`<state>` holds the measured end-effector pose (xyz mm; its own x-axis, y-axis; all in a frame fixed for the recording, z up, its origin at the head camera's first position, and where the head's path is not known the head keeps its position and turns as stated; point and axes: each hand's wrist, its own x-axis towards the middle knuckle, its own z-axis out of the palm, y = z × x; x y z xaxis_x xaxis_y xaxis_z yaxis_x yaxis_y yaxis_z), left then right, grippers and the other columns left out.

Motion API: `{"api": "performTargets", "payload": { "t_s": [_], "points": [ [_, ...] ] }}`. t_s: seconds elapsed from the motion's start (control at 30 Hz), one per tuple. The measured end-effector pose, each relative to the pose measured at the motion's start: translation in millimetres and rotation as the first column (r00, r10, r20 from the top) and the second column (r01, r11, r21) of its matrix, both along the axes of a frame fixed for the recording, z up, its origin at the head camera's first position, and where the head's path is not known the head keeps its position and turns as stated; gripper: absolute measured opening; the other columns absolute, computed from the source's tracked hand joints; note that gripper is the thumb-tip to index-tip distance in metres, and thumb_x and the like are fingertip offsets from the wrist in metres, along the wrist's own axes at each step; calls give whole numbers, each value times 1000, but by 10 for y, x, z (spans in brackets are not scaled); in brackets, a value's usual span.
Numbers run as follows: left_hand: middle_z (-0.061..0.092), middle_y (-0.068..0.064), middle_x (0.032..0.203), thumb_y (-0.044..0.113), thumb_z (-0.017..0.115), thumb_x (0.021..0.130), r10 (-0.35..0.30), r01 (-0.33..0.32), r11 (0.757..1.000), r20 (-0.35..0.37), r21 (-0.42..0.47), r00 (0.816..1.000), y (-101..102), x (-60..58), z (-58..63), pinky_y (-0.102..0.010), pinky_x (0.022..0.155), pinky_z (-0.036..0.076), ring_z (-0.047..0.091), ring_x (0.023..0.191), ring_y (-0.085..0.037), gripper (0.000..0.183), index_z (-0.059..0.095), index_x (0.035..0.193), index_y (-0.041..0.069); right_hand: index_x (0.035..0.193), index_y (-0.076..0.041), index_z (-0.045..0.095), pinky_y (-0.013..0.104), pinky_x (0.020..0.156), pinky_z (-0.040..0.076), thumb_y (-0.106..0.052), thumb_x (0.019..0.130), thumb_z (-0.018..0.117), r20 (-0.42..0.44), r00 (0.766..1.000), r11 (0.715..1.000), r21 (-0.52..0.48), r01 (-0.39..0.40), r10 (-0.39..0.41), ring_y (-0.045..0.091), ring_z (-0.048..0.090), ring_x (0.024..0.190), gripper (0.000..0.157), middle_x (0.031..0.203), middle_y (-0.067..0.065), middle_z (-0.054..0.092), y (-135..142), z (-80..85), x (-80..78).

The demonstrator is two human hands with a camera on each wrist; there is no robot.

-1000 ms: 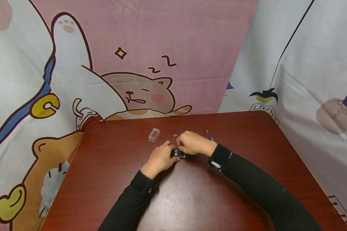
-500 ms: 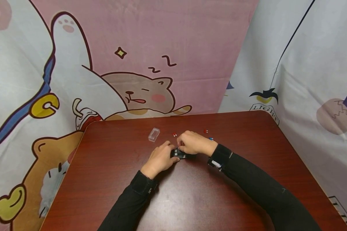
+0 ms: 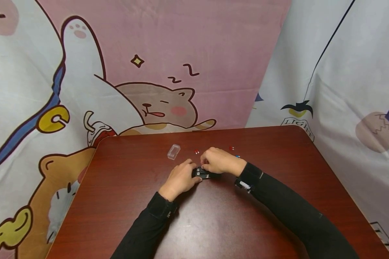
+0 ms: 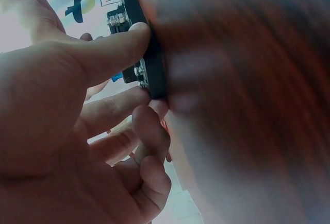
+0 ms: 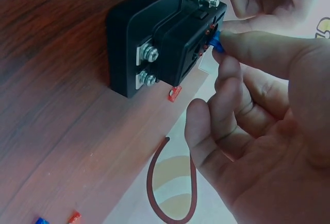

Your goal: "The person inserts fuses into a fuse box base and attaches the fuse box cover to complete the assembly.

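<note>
A black fuse box (image 3: 203,173) with metal screw terminals lies on the table between both hands. My left hand (image 3: 180,178) grips its left end, with the thumb (image 4: 136,38) on the near side and other fingers behind. From above, my right hand (image 3: 218,160) pinches a small blue blade fuse (image 5: 215,42) between thumb and forefinger. In the right wrist view that fuse is right at the slots on the box's top face; its lower part is hidden.
Beyond the hands lie a red blade fuse (image 3: 196,151), more red (image 3: 231,148) and a partly covered blue fuse (image 3: 238,156). A clear plastic case (image 3: 173,151) stands at the back left. A printed cloth (image 3: 233,64) hangs behind the table (image 3: 123,201).
The head view has shifted slightly. Both hands stay in place at the fuse box, the left gripping it and the right keeping its pinch over the top.
</note>
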<state>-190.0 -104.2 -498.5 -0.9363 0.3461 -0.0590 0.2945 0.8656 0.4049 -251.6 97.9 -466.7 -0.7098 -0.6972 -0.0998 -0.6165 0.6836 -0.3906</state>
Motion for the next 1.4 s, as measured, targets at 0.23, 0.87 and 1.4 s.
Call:
{"api": "performTargets", "payload": {
  "t_s": [0.23,0.87,1.4],
  "points": [
    [68,-3,121,37,90,94,-3,3,1000,-9,16,1000,-8,-8,-21,-48,88,58,68,95,-25,46,77,132,14,100,-16,83,32,73,53,-18,104,77,-15,1000,1000,15,2,-2,10,61,77,7,89,-5,73,82,16,-7],
    [68,-3,127,39,88,96,4,-4,1000,10,10,1000,-8,-9,-31,-45,90,58,67,96,-24,51,75,139,15,114,-10,84,38,81,57,-22,107,73,-42,994,995,3,104,-104,14,64,84,18,105,2,80,489,39,-169],
    [68,-4,131,38,89,96,7,-7,1000,8,18,1000,-10,-7,-25,-46,94,58,66,100,-23,53,74,140,14,118,-7,84,43,85,60,-21,107,73,-13,972,972,16,234,-234,17,70,88,20,112,8,82,929,182,-407]
  ]
}}
